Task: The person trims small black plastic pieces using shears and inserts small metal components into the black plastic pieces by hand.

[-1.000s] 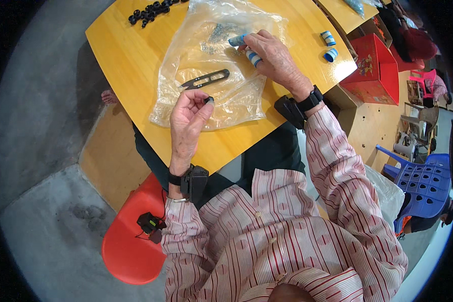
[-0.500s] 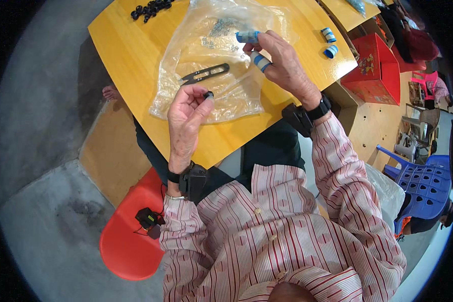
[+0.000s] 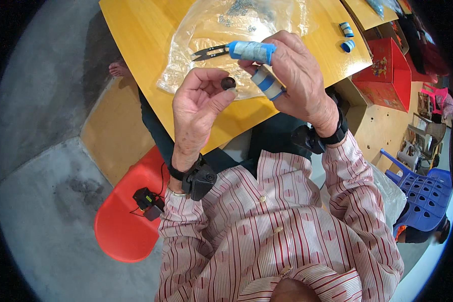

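Observation:
My left hand (image 3: pixel 192 113) pinches a small black round cap (image 3: pixel 228 83) with a hollow face between thumb and forefinger. Close beside it on the right, my right hand (image 3: pixel 304 80) has its fingers bent together. Blue-and-white wraps cover two of its fingers, a forefinger wrap (image 3: pixel 251 52) and a lower finger wrap (image 3: pixel 268 83). Whatever its fingertips hold, if anything, is hidden. Behind the hands, black thread snips (image 3: pixel 210 52) rest on a clear plastic sheet or bag (image 3: pixel 178 63), partly covered by the wrapped forefinger. Several tiny metal pieces (image 3: pixel 239 7) lie farther back on the plastic.
The yellow tabletop (image 3: pixel 131 30) carries two more blue-and-white wraps, an upper wrap (image 3: pixel 346 29) and a lower wrap (image 3: pixel 347 46), at the right. Beyond its right edge stands a red box (image 3: pixel 387 73). A red stool (image 3: pixel 123 226) holds a black device (image 3: pixel 148 201). A blue chair (image 3: pixel 428 196) is far right.
My right hand has come back from the tiny metal pieces toward my left hand. The black cap has been raised and turned to show its hollow face. The whole view has shifted a little.

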Action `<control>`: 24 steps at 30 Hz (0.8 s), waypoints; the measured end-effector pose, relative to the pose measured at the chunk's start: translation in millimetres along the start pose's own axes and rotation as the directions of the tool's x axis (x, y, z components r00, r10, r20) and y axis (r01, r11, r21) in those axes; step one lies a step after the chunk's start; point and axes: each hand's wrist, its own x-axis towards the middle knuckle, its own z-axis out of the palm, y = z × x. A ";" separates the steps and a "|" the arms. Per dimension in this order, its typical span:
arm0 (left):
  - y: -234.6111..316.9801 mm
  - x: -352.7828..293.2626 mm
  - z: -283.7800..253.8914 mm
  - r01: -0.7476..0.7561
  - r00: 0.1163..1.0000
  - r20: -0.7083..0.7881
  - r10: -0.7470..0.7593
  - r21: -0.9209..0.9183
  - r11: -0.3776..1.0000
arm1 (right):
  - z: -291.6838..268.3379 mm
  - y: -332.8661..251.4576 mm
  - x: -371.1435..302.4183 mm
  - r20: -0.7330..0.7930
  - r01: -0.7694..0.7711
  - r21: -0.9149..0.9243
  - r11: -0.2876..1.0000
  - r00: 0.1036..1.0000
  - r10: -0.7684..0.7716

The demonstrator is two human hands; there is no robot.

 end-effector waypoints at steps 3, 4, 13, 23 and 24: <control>-0.4 -1.7 0.4 0.006 1.000 0.013 -0.006 -0.010 1.000 | -1.1 -6.8 0.0 -0.007 0.011 -0.018 1.000 1.000 -0.011; -0.4 -2.0 1.7 0.005 1.000 0.009 -0.005 -0.002 1.000 | -3.6 -7.6 0.5 0.034 0.029 -0.050 0.998 0.999 -0.027; -3.7 1.0 2.7 -0.014 1.000 0.028 0.012 0.064 0.998 | -3.4 -5.7 -1.1 0.077 0.103 -0.092 0.990 0.992 -0.096; -0.7 0.6 6.9 -0.007 1.000 0.018 0.006 0.043 0.999 | -2.9 -12.3 -1.8 0.096 0.046 0.070 0.996 0.994 -0.053; -2.2 0.0 5.2 -0.006 1.000 0.016 0.005 0.043 0.999 | -2.6 -11.0 -3.9 0.097 0.046 0.071 0.996 0.994 -0.053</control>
